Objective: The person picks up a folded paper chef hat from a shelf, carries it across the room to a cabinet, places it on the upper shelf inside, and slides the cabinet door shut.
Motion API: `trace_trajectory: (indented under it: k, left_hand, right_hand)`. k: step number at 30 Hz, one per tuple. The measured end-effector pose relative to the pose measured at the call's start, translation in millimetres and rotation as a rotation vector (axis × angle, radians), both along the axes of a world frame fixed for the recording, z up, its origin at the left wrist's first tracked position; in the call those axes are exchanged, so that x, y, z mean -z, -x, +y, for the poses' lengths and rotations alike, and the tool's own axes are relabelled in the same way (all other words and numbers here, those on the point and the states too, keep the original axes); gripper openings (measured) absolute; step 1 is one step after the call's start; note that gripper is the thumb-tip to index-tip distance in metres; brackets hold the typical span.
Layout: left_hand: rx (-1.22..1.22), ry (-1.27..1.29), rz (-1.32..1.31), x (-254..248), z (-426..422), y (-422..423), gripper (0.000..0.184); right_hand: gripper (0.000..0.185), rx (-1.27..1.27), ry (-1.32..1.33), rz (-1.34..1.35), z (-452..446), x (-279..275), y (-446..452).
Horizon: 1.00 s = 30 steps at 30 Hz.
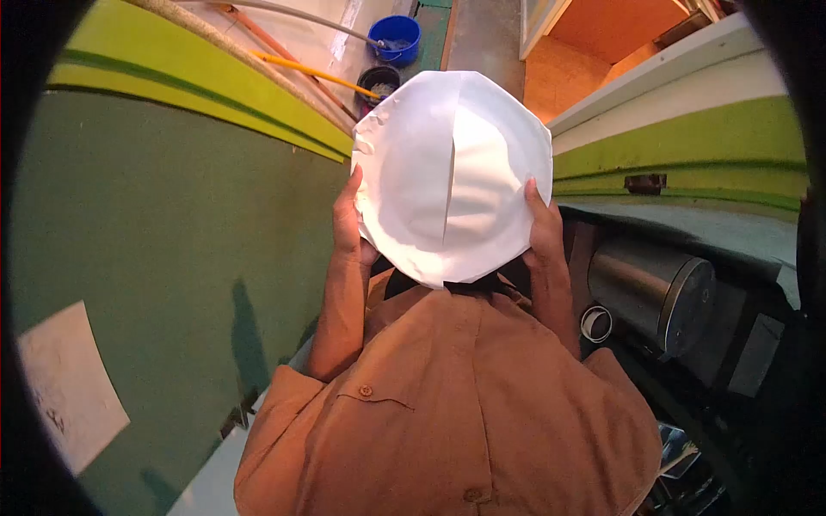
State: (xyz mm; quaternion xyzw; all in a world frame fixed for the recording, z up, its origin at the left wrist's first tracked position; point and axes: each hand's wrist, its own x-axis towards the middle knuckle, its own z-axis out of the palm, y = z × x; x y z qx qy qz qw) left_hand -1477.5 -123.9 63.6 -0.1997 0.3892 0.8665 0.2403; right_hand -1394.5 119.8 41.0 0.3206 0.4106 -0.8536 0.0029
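Note:
Both hands hold up a round white paper-covered disc [404, 181] in front of my chest. Its outline is many-sided, and a straight slit or overlapping seam runs down the middle. Crumpled folds show along its upper left edge. My left hand [348, 219] grips the left rim, with the thumb on the front face. On the opposite rim, my right hand [543, 225] is closed the same way. The other fingers are mostly hidden behind the disc, and its underside cannot be seen.
Ahead stand a blue bucket [395, 40] and a dark bucket [379, 80], with a yellow pole [318, 72] reaching to the dark one. A green wall [172, 198] rises at left. To the right lies a metal cylinder [645, 288] near a small white-rimmed cup [595, 324].

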Motion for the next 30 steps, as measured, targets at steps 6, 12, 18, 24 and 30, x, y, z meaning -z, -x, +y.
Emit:
trace_trajectory:
  k: [6, 12, 18, 24, 30]
  left_hand:
    - [0.116, 0.018, -0.079, -7, 20, 39, 0.060]
    - [0.211, -0.070, -0.108, 5, 18, 85, 0.055]
    - [0.238, -0.084, -0.134, 5, 14, 113, 0.053]
    - [0.268, -0.047, -0.108, 14, 17, 148, 0.054]
    - [0.267, -0.092, -0.165, 14, 23, 201, 0.053]
  right_hand:
    - [0.050, 0.053, 0.004, -0.013, 14, 1, 23]
    - [0.051, 0.090, 0.016, 0.001, 13, 5, 50]
    - [0.053, 0.111, -0.019, -0.057, 6, -2, 74]
    - [0.051, 0.145, -0.005, -0.055, 7, 1, 107]
    - [0.049, 0.125, 0.000, -0.037, 15, 4, 155]
